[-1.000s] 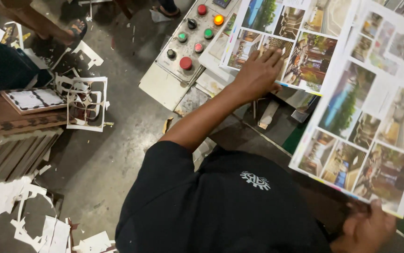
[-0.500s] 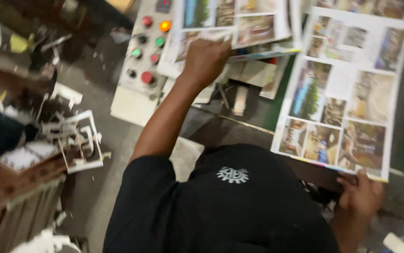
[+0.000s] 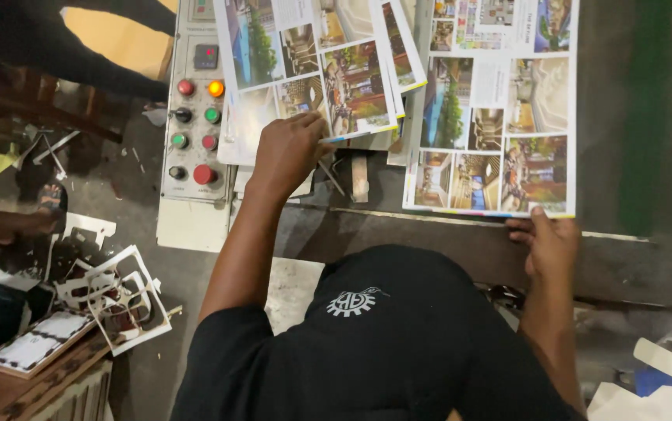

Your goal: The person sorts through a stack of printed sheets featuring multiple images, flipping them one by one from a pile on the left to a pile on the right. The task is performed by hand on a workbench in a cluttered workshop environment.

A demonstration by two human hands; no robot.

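My left hand (image 3: 289, 152) pinches the lower corner of a large printed sheet of photo panels (image 3: 304, 70), which lies partly over a machine's control panel. With my right hand (image 3: 548, 243) I grip the bottom edge of a second printed sheet (image 3: 500, 101), which lies to the right on the dark machine bed (image 3: 632, 156). The two sheets overlap slightly near the top middle. My black shirt with a white emblem (image 3: 351, 300) fills the lower middle of the view.
A grey control panel (image 3: 195, 117) with red, green and orange buttons sits left of the sheets. White die-cut card scraps (image 3: 113, 292) lie on the floor at the left beside a wooden pallet (image 3: 31, 382). Another person's sandalled foot (image 3: 51, 199) is at far left.
The view has swung and closed in on the machine. The right sheet, held up at a slant before, now lies squarer on the bed, with my right hand higher at its bottom edge.
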